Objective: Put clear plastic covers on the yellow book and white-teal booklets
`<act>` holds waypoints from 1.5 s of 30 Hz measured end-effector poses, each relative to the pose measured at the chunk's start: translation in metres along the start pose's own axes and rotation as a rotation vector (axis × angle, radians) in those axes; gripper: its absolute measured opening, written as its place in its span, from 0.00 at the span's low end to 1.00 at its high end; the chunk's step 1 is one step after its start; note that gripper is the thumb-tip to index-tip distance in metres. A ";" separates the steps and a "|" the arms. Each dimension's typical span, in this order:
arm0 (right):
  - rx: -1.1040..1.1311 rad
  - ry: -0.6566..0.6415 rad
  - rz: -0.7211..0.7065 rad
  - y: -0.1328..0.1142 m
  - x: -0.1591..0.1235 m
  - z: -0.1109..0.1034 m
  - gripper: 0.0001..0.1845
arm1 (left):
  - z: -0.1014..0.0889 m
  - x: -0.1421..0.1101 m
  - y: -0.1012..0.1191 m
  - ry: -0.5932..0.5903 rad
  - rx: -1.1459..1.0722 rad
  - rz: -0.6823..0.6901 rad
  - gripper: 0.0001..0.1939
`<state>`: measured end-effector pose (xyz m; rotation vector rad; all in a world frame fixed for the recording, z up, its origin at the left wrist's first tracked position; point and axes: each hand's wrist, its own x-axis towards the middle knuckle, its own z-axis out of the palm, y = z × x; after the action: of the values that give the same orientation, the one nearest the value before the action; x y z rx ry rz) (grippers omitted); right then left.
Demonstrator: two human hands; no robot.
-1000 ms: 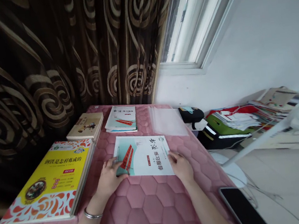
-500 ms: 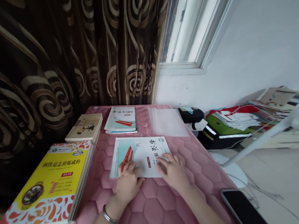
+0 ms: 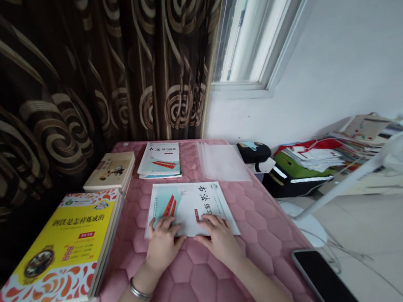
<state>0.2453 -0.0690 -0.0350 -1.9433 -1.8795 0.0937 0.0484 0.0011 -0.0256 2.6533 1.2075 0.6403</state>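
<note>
A thin calligraphy booklet with a white and pale-green cover lies sideways on the pink table cover. What looks like clear plastic shows along its edges. My left hand, a silver bangle on its wrist, rests its spread fingers on the booklet's near left part. Further right, my right hand lies with fingers apart on the cover near the same edge. Both thumbs reach toward that near edge; whether they go under it I cannot tell.
To the left are a stack of books with a yellow cover and a tan-covered stack. More calligraphy booklets and clear plastic sleeves lie at the back. A phone sits at the right edge, near a white fan.
My right hand has slid left along the booklet's near edge, closer to my left hand. The left hand stays at about the same place on the booklet.
</note>
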 end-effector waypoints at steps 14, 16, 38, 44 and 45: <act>0.035 0.114 0.157 0.089 -0.038 -0.016 0.15 | -0.019 -0.029 -0.061 0.151 0.084 -0.177 0.11; 0.068 0.111 0.132 0.094 -0.038 -0.016 0.14 | -0.016 -0.029 -0.069 0.189 0.026 -0.159 0.11; 0.075 0.120 0.085 0.100 -0.040 -0.017 0.15 | -0.016 -0.031 -0.087 0.237 -0.103 -0.072 0.07; -0.134 0.072 0.093 0.049 -0.029 -0.018 0.16 | -0.021 -0.025 -0.042 0.148 0.110 -0.107 0.05; -0.159 0.057 0.070 0.038 -0.025 -0.017 0.16 | -0.020 -0.022 -0.032 0.119 0.112 -0.086 0.05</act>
<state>0.2850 -0.0970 -0.0395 -2.0941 -1.8321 -0.0924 0.0048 0.0053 -0.0250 2.6690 1.4208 0.7466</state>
